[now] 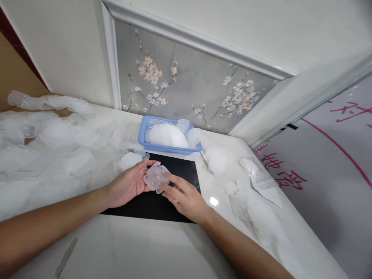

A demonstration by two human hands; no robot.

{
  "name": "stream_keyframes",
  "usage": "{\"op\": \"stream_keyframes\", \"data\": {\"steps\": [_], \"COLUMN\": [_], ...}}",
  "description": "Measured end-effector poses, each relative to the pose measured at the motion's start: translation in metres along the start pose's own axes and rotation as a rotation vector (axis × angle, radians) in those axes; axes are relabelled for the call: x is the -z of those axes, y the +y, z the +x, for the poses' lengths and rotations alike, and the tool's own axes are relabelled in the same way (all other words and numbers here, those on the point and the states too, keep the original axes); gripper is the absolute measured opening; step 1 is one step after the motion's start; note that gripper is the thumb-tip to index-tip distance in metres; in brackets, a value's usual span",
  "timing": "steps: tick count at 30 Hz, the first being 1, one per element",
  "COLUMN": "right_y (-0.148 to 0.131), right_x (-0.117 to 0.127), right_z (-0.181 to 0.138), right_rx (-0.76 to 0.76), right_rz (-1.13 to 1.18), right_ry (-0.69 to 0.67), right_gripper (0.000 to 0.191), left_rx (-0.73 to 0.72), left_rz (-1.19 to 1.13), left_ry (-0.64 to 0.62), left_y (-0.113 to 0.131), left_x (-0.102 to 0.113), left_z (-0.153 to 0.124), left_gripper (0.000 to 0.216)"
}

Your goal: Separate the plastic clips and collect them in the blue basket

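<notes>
Between my two hands is a small translucent plastic piece [157, 177] with a lobed edge, held over a black mat [174, 207]. My left hand [129, 186] grips its left side, palm turned up and fingers curled behind it. The fingers of my right hand [186, 197] press on its front and right edge. Close behind my left hand lies a white pad [130, 161] with a clear plastic piece by it. Past the mat, a blue basket [171, 148] holds white, soft-looking pads [167, 135] and a clear piece [183, 124].
Many translucent pieces [64, 133] are heaped across the left of the marble-patterned table [139, 248]. To the right lie more white pads [217, 159] and a clear plastic bag [263, 181]. A framed floral panel [186, 77] stands behind, and a whiteboard with red writing [334, 174] is at the right.
</notes>
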State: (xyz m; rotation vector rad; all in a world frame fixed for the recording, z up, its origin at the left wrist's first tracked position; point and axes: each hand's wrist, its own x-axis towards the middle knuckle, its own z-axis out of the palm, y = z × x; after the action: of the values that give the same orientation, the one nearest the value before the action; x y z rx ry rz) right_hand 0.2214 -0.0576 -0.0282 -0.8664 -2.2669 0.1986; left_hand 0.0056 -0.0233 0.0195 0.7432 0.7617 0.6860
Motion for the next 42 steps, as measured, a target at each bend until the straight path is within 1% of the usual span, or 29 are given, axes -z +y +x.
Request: {"op": "stream_keyframes", "data": {"steps": [1, 2, 3, 5, 6, 7, 8, 10, 11, 13, 15, 17, 19, 20, 22, 24, 26, 28, 31, 38, 40, 42], "right_y": [-0.002, -0.003, -0.003, 0.000, 0.003, 0.007, 0.012, 0.021, 0.025, 0.029, 0.031, 0.033, 0.036, 0.038, 0.041, 0.043, 0.043, 0.042, 0.040, 0.042, 0.042, 0.042], "right_x": [0.001, 0.003, 0.005, 0.008, 0.010, 0.012, 0.013, 0.015, 0.016, 0.018, 0.019, 0.020, 0.020, 0.020, 0.019, 0.020, 0.020, 0.021, 0.021, 0.019, 0.017, 0.017], "right_z": [0.001, 0.002, 0.002, 0.004, 0.005, 0.006, 0.007, 0.008, 0.009, 0.010, 0.011, 0.011, 0.011, 0.011, 0.010, 0.009, 0.009, 0.009, 0.009, 0.003, 0.000, -0.002], "right_rx": [-0.015, -0.075, -0.182, -0.471, -0.611, -0.719, -0.785, -0.833, -0.837, -0.834, -0.849, -0.886, -0.923, -0.938, -0.960, -0.972, -0.982, -0.997, -1.018, -0.992, -0.967, -0.892], "right_rz": [0.022, 0.059, 0.112, 0.248, 0.311, 0.361, 0.396, 0.429, 0.442, 0.484, 0.531, 0.573, 0.624, 0.651, 0.705, 0.744, 0.776, 0.794, 0.798, 0.831, 0.819, 0.821], "right_ry": [-0.001, 0.027, 0.072, 0.158, 0.176, 0.170, 0.153, 0.133, 0.139, 0.160, 0.173, 0.183, 0.194, 0.201, 0.215, 0.230, 0.238, 0.237, 0.227, 0.212, 0.235, 0.242], "right_gripper": [0.027, 0.024, 0.021, 0.018, 0.019, 0.022, 0.024, 0.029, 0.030, 0.032, 0.032, 0.034, 0.036, 0.036, 0.037, 0.038, 0.040, 0.040, 0.042, 0.042, 0.034, 0.019], "left_rx": [0.001, -0.017, -0.067, -0.242, -0.338, -0.407, -0.434, -0.416, -0.404, -0.414, -0.462, -0.460, -0.366, -0.295, -0.152, -0.040, 0.039, 0.075, 0.090, 0.085, 0.086, 0.090], "left_rz": [0.035, 0.109, 0.228, 0.581, 0.784, 0.976, 1.142, 1.369, 1.435, 1.488, 1.446, 1.304, 1.068, 0.932, 0.655, 0.424, 0.287, 0.250, 0.270, 0.165, 0.140, 0.124], "left_ry": [-0.042, -0.069, -0.066, 0.024, 0.084, 0.126, 0.129, 0.072, 0.043, 0.026, 0.053, 0.088, 0.131, 0.155, 0.193, 0.178, 0.124, 0.083, 0.079, 0.013, -0.003, -0.003], "left_y": [-0.001, -0.001, -0.001, 0.002, 0.005, 0.008, 0.012, 0.019, 0.021, 0.022, 0.020, 0.014, 0.006, 0.002, -0.004, -0.005, -0.002, 0.002, 0.007, 0.001, 0.001, 0.000], "left_x": [-0.002, -0.002, -0.001, 0.005, 0.010, 0.016, 0.022, 0.031, 0.034, 0.035, 0.032, 0.026, 0.020, 0.018, 0.015, 0.013, 0.012, 0.012, 0.013, 0.020, 0.021, 0.021], "left_z": [-0.002, -0.003, -0.004, -0.005, -0.004, -0.003, -0.003, -0.001, 0.000, 0.001, 0.001, 0.001, 0.002, 0.002, 0.005, 0.006, 0.006, 0.004, 0.001, 0.004, 0.004, 0.004], "left_gripper": [0.041, 0.044, 0.046, 0.044, 0.040, 0.034, 0.030, 0.029, 0.031, 0.035, 0.033, 0.028, 0.024, 0.026, 0.038, 0.050, 0.060, 0.066, 0.072, 0.078, 0.079, 0.081]}}
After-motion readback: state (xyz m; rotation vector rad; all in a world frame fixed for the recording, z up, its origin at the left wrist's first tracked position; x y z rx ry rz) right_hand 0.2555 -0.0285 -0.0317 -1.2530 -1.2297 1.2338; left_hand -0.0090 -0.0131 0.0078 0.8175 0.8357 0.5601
